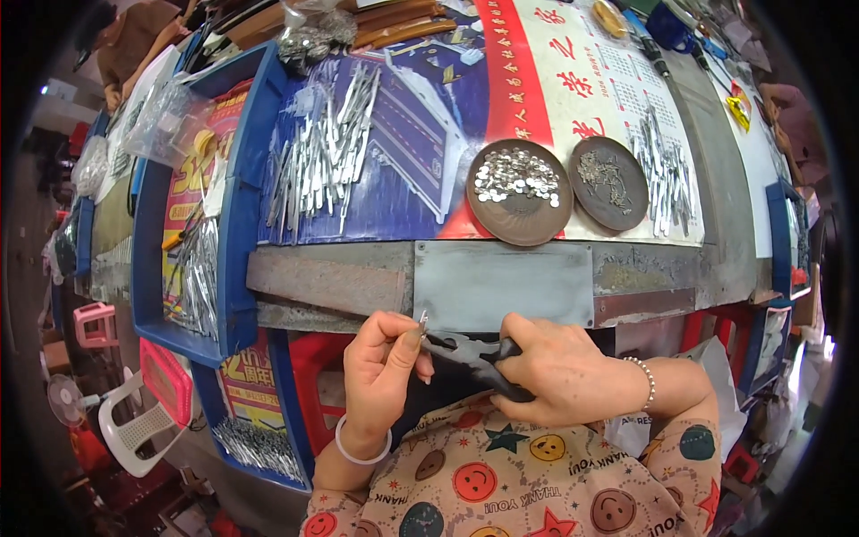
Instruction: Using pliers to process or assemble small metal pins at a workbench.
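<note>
My left hand (pixel 383 369) pinches a small silver metal piece (pixel 422 320) between thumb and fingertips, just under the workbench's front edge. My right hand (pixel 557 369) grips the black handles of pliers (pixel 470 351), whose dark jaws point left to the small piece. Both hands sit close together above my lap. A white bangle circles my left wrist and a bead bracelet my right.
A grey metal plate (pixel 501 285) lines the bench edge. Behind it stand a brown dish of silver studs (pixel 517 190), a second brown dish of dark parts (pixel 608 182), and piles of metal strips (pixel 324 148) (pixel 660 170). A blue tray (pixel 234 215) is at left. Another person (pixel 125 45) sits far left.
</note>
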Demonstrator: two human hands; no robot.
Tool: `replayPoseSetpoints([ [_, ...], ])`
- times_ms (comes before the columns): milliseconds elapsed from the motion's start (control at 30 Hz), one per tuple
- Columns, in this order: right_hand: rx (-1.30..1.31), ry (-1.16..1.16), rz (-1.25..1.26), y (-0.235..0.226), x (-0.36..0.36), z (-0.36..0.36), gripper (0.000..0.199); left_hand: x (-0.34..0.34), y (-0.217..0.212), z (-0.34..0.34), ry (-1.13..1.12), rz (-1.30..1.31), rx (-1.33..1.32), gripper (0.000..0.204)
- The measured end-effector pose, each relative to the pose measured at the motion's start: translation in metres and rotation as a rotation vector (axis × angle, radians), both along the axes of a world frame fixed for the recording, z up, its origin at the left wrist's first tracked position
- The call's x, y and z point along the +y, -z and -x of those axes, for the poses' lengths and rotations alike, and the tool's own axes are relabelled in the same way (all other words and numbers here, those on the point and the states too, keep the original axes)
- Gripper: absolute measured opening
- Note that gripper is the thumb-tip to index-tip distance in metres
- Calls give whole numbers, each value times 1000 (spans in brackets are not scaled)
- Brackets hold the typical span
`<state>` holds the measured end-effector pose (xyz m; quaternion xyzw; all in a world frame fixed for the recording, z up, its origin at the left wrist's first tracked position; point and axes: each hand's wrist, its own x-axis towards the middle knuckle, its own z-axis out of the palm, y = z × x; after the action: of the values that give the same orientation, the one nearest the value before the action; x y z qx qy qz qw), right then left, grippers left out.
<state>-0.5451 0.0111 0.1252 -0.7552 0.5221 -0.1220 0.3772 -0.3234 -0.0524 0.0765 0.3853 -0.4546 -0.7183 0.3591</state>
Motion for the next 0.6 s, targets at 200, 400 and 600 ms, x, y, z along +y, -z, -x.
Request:
replayPoseSetpoints([
  [200, -596, -36, -722, -2, -14, -10, 29, 18, 5, -30, -3, 6, -47, 6],
  [400, -76, 71, -384, -1, 9, -27, 33, 38, 42, -142, -573, 98, -344, 9],
  [600, -50, -177, -167, 20, 3, -46, 28, 126, 76, -341, -945, 279, -1130, 10],
])
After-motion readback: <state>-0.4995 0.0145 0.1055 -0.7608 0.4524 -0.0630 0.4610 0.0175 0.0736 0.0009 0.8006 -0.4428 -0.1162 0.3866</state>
